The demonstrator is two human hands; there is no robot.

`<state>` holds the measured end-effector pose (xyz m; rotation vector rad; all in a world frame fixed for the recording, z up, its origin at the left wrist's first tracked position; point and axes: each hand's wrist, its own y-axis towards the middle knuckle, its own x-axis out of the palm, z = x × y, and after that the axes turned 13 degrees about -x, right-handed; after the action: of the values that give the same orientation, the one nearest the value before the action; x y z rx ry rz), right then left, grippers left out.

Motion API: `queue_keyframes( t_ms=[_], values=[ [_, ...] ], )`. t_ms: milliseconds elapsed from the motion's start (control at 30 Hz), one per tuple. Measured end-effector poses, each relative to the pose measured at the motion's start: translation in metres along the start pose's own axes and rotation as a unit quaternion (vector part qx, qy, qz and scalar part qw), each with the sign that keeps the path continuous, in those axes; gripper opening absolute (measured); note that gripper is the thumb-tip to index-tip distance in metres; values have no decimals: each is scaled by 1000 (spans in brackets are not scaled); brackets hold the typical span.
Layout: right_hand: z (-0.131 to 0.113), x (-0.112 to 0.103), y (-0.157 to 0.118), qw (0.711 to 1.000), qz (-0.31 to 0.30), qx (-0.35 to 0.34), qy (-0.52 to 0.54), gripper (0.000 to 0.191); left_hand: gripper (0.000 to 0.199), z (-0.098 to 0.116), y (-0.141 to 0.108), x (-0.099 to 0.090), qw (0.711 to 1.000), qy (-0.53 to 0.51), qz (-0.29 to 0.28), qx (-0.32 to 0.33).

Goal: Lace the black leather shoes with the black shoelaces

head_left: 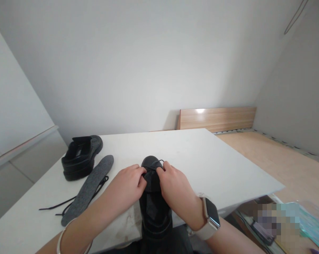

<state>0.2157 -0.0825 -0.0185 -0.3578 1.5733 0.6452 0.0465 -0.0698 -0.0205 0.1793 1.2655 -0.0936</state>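
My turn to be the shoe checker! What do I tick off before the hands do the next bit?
1. Both hands at the shoe: ok. The left hand and right hand are at the front of the near shoe.
2. Good grip on its thin lace: cannot tell. Fingers hide parts of it.
3. Near shoe fully on the table: cannot tell. Its heel is by the near edge.
4. Loose lace free to pick up: not ok. The grey insole lies across it.
5. Other shoe out of the way: ok. It is off to the left.
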Motion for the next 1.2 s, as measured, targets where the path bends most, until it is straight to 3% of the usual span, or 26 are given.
queue_keyframes(
  t_ms=[133, 233, 300, 400, 467, 533, 600, 667, 733, 800, 900, 1000, 1100, 1200],
  values=[
    [-2, -3, 4, 1000, -4, -3, -12, 27, 25, 6, 3, -1, 999, 32, 4, -5],
    [-1, -3, 5, 999, 19, -20, -17, 23, 22, 10, 4, -3, 996, 74, 41, -11],
    [1, -4, 7, 998, 57, -39, 9, 21, 21, 12, 6, -11, 995, 65, 81, -3],
    [5, -17, 13, 978, 156, -57, 126, 15, 17, 15, 10, -38, 985, -57, 161, 20],
    [7, -34, 18, 937, 256, -70, 226, 11, 15, 20, 10, -65, 958, -178, 225, 25],
    [7, -54, 25, 869, 366, -103, 316, 8, 12, 26, 7, -91, 912, -278, 298, 34],
    [5, -74, 32, 796, 454, -134, 377, 7, 8, 35, 3, -111, 869, -330, 366, 46],
    [2, -88, 40, 749, 503, -150, 404, 6, 7, 43, 0, -121, 851, -341, 395, 54],
    [-2, -98, 46, 737, 511, -166, 411, 5, 8, 48, 1, -123, 853, -345, 386, 63],
    [-6, -103, 50, 743, 497, -188, 406, 5, 7, 50, 4, -119, 856, -364, 359, 80],
    [-9, -106, 50, 756, 505, -191, 370, 8, 8, 49, 11, -112, 848, -440, 274, 109],
    [-7, -106, 48, 756, 527, -172, 348, 10, 9, 46, 14, -107, 821, -525, 174, 140],
    [0, -100, 50, 730, 503, -178, 427, 6, 9, 43, 14, -106, 803, -561, 112, 165],
    [8, -88, 56, 676, 416, -206, 572, 14, 10, 40, 15, -104, 797, -572, 115, 156]
  ],
)
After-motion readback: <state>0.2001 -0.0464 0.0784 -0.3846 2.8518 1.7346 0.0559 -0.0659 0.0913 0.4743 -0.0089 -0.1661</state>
